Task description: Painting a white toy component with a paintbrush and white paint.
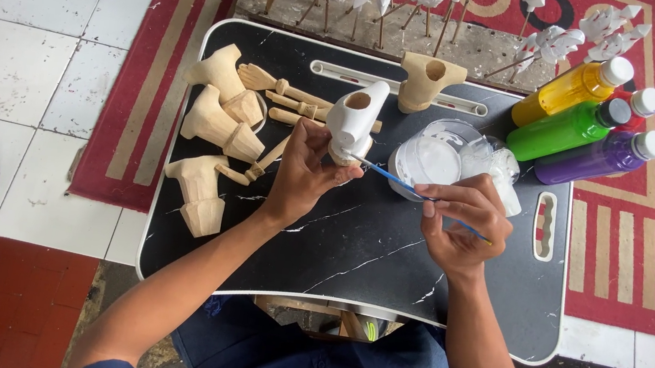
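Item: white-coated carved wooden figure body [354, 120], with a round hole at its top, is being held upright over the black marble-patterned lap table [369, 249]. It is being gripped at its lower end by the left hand [303, 174], whose fingers are closed around the still-bare wood base.

Tool: a thin blue-handled paintbrush [395, 179] is being pinched between thumb and fingers of the right hand [461, 227], closed on the handle; the brush tip is being laid against the lower side of the figure body, just above the left fingers.

Supply: a clear round plastic tub of white paint [430, 157] is standing just beside the right hand, touching a crumpled clear plastic bag [498, 166].

Awaiting: three unpainted wooden torso pieces [212, 131] and several unpainted wooden arm pieces [292, 99] are lying to the left; another bare wooden torso [428, 79] is standing at the far edge.

Also present: yellow, green and purple paint bottles [589, 121] are lying at the far right; a drying rack of white-painted pieces on sticks [419, 2] is standing beyond the table on the red patterned rug [647, 251].

Step judged: the white base coat is being applied, nearly complete on this piece. The next stroke is judged to call for the bare base to be reached, so the left grip would need shifting without wet paint being touched.
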